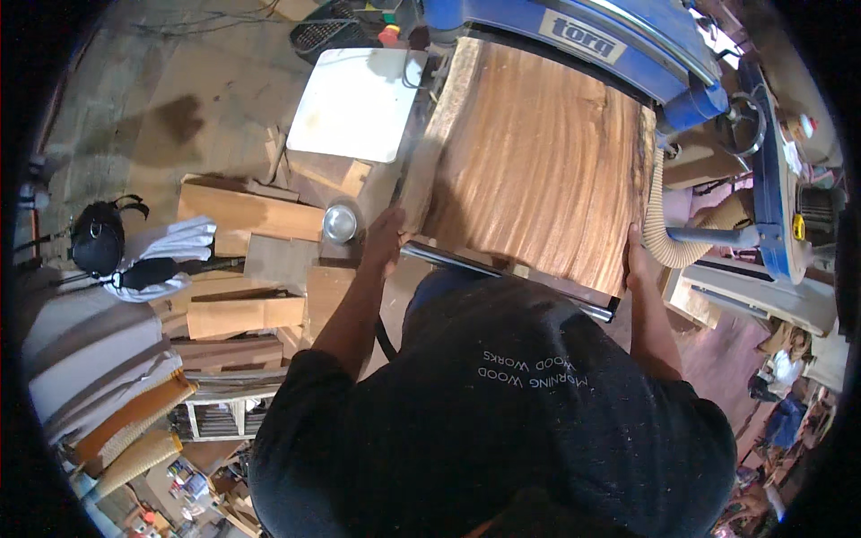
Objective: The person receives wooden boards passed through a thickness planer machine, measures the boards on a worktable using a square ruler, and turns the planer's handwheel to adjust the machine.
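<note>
A wide wooden slab (538, 161) with rough bark-like edges lies on the infeed of a blue woodworking machine (664, 54), its far end close to the machine's front. My left hand (387, 238) grips the slab's near left corner. My right hand (635, 255) rests along the slab's near right edge, fingers against its side; whether they curl underneath is hidden. A metal roller bar (448, 257) runs under the slab's near end, just in front of my body in a dark shirt.
A white board (350, 103), a round metal container (340, 223) and wooden offcuts (247, 314) are at my left, with a black bag (97, 238) farther out. A corrugated hose (664, 242), a handwheel (744, 121) and machine parts are at my right.
</note>
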{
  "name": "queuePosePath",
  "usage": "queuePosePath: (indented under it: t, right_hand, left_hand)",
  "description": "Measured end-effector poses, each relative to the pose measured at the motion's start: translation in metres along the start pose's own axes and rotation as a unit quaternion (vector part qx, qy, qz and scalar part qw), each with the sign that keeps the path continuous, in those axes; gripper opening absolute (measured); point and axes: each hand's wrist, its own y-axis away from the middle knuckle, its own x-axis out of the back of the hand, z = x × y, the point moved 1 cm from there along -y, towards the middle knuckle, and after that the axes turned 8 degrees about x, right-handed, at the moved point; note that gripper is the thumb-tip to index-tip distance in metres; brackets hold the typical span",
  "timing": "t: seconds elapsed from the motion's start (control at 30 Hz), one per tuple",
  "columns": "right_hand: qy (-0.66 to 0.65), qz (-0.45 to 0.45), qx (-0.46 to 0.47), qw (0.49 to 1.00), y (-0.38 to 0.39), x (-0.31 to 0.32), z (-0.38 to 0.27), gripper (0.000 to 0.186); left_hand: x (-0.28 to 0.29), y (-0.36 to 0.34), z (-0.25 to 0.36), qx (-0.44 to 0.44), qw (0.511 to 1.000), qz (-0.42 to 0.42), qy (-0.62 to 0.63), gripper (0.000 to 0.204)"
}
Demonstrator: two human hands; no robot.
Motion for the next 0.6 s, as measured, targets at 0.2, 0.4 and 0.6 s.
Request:
queuePosePath:
  t: [0.2, 0.4, 0.6]
  right_hand:
    - [-0.043, -0.029, 0.024, 0.998, -0.057, 0.010, 0.026, 0.074]
    - [-0.072, -0.039, 0.034, 0.996, -0.058, -0.001, 0.009, 0.073]
    - [0.244, 0.029, 0.313, 0.918, 0.033, -0.030, -0.036, 0.079]
  left_hand:
    - [-0.018, -0.025, 0.001, -0.008, 0.999, 0.039, 0.013, 0.036]
    - [-0.048, -0.049, -0.083, -0.105, 0.986, -0.079, 0.099, 0.040]
    - [-0.099, -0.018, -0.065, -0.013, 0.984, -0.023, -0.178, 0.032]
